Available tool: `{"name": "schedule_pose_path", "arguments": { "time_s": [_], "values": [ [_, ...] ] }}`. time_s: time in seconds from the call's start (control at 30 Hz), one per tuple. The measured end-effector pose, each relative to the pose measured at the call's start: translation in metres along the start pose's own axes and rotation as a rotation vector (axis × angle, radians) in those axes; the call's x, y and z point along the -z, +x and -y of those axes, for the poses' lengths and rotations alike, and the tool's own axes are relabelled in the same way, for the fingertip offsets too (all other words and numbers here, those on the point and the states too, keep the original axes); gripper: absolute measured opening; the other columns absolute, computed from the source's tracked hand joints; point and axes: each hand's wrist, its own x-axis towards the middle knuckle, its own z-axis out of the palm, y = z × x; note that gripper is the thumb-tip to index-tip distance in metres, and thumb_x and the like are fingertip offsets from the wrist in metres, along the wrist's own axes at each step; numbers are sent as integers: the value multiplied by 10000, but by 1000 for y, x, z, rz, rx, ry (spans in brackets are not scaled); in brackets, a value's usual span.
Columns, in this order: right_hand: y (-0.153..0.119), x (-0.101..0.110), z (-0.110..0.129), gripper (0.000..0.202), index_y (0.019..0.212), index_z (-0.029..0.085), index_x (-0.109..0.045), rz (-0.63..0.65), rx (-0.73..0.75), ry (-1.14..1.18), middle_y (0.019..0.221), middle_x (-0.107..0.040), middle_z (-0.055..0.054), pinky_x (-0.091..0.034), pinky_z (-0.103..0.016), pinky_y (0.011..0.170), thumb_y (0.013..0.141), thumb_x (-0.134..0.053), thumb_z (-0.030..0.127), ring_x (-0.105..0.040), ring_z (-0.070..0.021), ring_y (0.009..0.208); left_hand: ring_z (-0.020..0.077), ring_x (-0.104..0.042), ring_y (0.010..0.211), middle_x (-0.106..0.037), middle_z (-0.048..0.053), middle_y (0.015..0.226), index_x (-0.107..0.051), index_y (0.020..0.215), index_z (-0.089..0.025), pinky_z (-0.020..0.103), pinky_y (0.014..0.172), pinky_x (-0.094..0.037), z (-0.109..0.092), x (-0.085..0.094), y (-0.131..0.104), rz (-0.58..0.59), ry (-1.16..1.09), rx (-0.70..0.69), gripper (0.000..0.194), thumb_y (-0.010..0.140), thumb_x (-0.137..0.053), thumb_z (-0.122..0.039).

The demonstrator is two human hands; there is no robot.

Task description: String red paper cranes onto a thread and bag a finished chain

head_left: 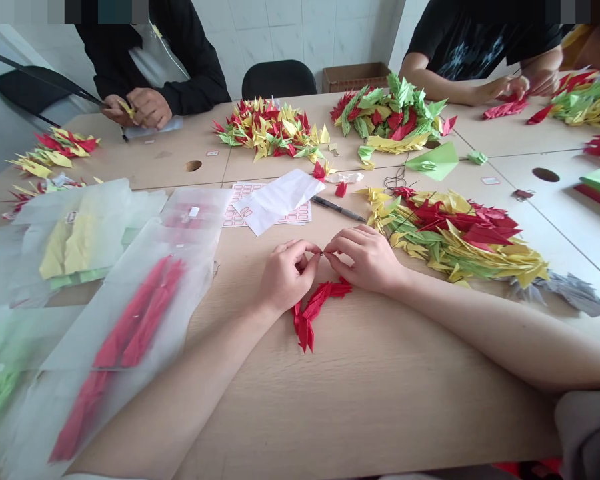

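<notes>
My left hand [291, 272] and my right hand [363, 257] meet above the table [360, 387], fingertips nearly touching. Both pinch a tiny dark thing [321, 253] between thumb and forefinger; it is too small to identify. Just below them lies a bent string of folded red paper pieces [313, 312], partly behind my left hand. A black pen [339, 209] rests beyond my fingers, beside a white paper sheet [279, 200]. To the right of my right hand is a pile of red, yellow and green folded paper strings [460, 233].
Clear bags with red strings [135, 313] and yellow ones [69, 243] cover the left side. Two colourful paper piles [271, 130] [390, 110] stand farther back. Across the table, one person's hands [150, 108] hold yellow paper; another person's hands [523, 87] are at red paper.
</notes>
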Motion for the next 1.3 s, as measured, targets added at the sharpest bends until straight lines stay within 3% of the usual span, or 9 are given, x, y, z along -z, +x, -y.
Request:
{"name": "schedule_pose_path", "arguments": {
  "time_s": [0.23,0.5,1.3],
  "values": [
    [0,0,0,93,854,184,-635,3,-6,1,787,-684,-24,-446,-298,712,908,-563,210,-600,-153,689,104,-414,471,-415,-75,464,-666,840,-183,261,646,-444,2,-1,1,-4,-12,-6,92,874,-593,-227],
    [1,-1,0,92,858,183,-635,3,-4,3,786,-684,-23,-446,-297,710,909,-562,208,-599,-152,685,96,-373,458,-348,-97,456,-689,832,-182,364,974,-465,8,-3,1,-26,-32,-56,100,869,-606,-224],
    [1,-1,1,68,854,182,-615,11,-38,15,783,-665,-18,-444,-293,700,880,-553,185,-586,-146,671,93,-342,441,-302,-104,465,-687,824,-194,375,995,-466,11,-5,0,-54,-8,-62,96,844,-594,-184]
  ]
}}
